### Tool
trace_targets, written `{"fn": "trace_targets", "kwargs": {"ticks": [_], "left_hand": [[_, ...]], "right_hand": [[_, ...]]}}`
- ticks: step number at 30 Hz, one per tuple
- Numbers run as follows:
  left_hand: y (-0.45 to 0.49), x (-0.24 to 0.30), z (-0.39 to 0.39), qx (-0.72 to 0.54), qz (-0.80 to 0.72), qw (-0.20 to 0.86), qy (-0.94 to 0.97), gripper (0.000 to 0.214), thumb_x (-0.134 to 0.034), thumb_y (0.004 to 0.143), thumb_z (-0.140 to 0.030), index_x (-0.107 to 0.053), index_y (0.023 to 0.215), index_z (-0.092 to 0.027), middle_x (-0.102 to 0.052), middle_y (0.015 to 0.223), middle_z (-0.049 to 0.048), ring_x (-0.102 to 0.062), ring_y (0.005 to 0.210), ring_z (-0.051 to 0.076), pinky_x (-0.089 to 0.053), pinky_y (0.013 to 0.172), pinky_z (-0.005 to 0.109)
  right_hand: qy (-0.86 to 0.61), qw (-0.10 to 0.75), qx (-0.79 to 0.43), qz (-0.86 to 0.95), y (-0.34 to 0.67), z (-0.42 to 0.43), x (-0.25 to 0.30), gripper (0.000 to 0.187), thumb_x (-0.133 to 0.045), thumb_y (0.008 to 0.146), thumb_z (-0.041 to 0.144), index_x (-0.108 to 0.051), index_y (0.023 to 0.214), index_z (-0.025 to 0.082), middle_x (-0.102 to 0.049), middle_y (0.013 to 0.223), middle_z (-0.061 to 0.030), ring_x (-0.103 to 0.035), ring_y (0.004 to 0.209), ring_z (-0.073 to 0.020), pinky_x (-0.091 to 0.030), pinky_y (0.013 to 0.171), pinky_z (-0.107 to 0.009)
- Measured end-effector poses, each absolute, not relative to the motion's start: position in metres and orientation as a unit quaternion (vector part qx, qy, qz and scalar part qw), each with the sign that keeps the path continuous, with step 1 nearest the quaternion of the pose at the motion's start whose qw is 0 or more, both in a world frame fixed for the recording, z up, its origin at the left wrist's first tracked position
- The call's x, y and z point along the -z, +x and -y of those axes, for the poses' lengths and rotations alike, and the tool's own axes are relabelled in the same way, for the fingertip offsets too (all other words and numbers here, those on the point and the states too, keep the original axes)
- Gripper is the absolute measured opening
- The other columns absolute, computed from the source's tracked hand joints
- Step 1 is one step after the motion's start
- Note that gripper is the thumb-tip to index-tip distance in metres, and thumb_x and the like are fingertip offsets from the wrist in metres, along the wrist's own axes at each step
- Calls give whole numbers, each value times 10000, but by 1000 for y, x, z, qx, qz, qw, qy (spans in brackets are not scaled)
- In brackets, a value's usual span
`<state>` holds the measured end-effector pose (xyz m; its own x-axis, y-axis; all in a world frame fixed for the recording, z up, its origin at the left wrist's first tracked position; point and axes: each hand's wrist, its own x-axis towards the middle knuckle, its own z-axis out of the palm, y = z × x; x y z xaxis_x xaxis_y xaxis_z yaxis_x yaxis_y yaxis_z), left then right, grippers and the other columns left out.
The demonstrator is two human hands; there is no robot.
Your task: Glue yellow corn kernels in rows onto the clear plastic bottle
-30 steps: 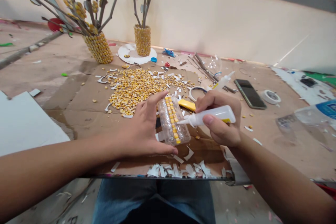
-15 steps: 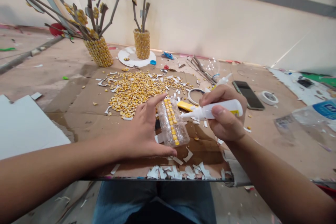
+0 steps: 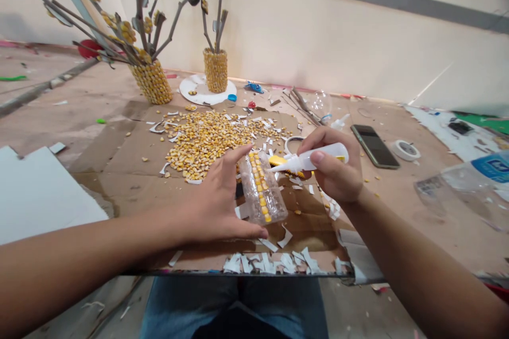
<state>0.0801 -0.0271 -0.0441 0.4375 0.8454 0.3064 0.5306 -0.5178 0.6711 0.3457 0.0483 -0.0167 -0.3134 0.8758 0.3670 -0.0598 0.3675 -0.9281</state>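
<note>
My left hand (image 3: 220, 198) grips a clear plastic container (image 3: 274, 202) by its two ends, thumb at the near end and fingers at the far one. Rows of yellow corn kernels (image 3: 260, 183) are stuck along the container's side. Between the thumb and fingers of my right hand (image 3: 338, 167) is a white glue bottle (image 3: 324, 158), tilted with its nozzle pointing left. The nozzle tip is at the container's right side, close to the kernels; whether it touches cannot be made out. Behind the container spreads a pile of loose corn kernels (image 3: 207, 137).
Two kernel-covered pots with twigs (image 3: 151, 82) (image 3: 216, 71) stand at the back. A phone (image 3: 374, 145), a tape roll (image 3: 406, 150) and a plastic bottle (image 3: 465, 175) lie at right. White board (image 3: 43, 196) lies at left; paper scraps (image 3: 270, 263) line the front edge.
My right hand has shifted left and slightly up with the glue bottle, bringing the nozzle nearer the kernel rows. My left hand and the container stay nearly where they were.
</note>
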Motion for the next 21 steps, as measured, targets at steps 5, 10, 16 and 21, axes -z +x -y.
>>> {"fn": "trace_targets", "kwargs": {"ticks": [5,10,16,21], "left_hand": [[80,45,28,-318,-424,255,809,1428,-960,642,-707,-3,1668,-439,-332,1688,194,-406,1558,535,-395,1223,801],[79,48,29,-321,-429,262,802,1442,-977,639,-662,-12,1684,-425,-323,1701,193,-386,1569,533,-390,1237,791],[79,48,31,-313,-437,286,794,1439,-990,647,-614,1,1674,-431,-293,1732,201,-337,1612,523,-345,1273,793],[81,48,31,-322,-437,303,783,1445,-1010,631,-560,-24,1679,-428,-304,1727,198,-345,1614,509,-350,1284,763]], "right_hand": [[-317,470,-502,653,346,-55,18,229,-853,815,455,-773,841,242,-700,641,7,-600,465,-155,-409,418,-294],[-328,437,-512,662,347,-61,19,231,-851,787,415,-760,834,207,-719,674,-1,-609,489,-151,-430,458,-284],[-332,419,-507,676,348,-65,26,225,-824,797,412,-747,862,210,-711,726,-2,-608,556,-159,-445,514,-294],[-329,404,-473,711,349,-71,31,201,-800,789,387,-736,879,218,-714,780,-4,-587,605,-163,-422,552,-302]]}}
